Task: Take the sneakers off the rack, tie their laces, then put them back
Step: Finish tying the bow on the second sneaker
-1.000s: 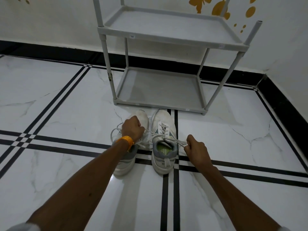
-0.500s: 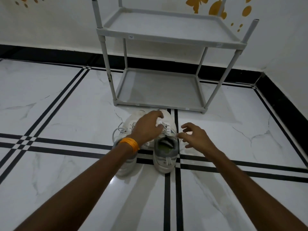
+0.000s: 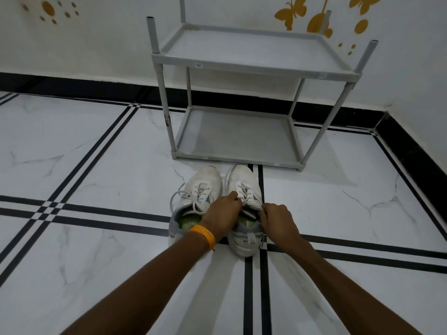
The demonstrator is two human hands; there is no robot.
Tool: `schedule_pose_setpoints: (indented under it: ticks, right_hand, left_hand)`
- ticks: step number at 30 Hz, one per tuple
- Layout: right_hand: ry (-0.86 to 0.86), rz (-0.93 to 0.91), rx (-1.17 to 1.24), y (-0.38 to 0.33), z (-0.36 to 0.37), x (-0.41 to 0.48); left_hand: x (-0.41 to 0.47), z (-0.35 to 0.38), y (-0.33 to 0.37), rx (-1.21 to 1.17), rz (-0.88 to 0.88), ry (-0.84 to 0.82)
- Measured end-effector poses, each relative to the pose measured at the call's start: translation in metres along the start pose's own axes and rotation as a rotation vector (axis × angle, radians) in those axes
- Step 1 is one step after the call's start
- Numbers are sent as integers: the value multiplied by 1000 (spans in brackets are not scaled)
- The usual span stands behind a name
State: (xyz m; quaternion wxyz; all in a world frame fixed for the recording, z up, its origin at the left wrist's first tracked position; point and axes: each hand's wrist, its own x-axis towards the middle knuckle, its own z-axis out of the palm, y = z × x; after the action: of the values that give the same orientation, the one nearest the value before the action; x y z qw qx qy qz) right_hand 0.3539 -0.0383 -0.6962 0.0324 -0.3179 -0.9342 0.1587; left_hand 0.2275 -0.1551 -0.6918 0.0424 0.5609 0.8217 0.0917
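A second ago I had the right sneaker's [image 3: 244, 189] laces pulled out taut to both sides; now both my hands have come in together over its tongue at lower centre of the frame. My left hand [image 3: 223, 211] is pinched on the lace ends near the top eyelets. My right hand [image 3: 275, 217] is curled shut at the collar, though I cannot tell whether it grips lace or tongue. I judge the first crossing is cinched and the bow comes next.

The left sneaker [image 3: 200, 189], touching its mate, has its laces loose and looping onto the floor.

The grey two-shelf rack [image 3: 242, 141] stands bare at upper centre against a white wall with orange butterfly decals [image 3: 290, 13]. The floor [image 3: 96, 165] is white marble-look tile with black stripes.
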Motion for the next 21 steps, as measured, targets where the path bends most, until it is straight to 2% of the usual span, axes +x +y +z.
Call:
schedule_pose_setpoints:
  ticks: [3,5,7,9,11,14,18,21]
  right_hand:
    - [22,-27,33,3,-1,-1]
    - [40,-40,79,6,-1,0]
    - [58,-38,145,6,0,-2]
    - [49,-34,240,3,1,-4]
    - [20,-40,324,-1,-1,-5]
    - [6,-94,302,-2,-3,-2]
    - [53,-155,327,4,-5,-1]
    - [110,-182,333,7,-5,-2]
  left_hand:
    - [-7,-18,-2,-135,-14,56]
    - [-17,-36,-14,-257,-87,173]
    - [-25,-45,-35,-253,-142,251]
    - [-29,-43,-50,-255,-152,170]
    - [-27,-34,-44,-287,-81,78]
    - [-12,-22,-25,-219,-11,-29]
    - [8,-17,-29,-103,22,-76]
    - [6,-14,-32,15,92,-45]
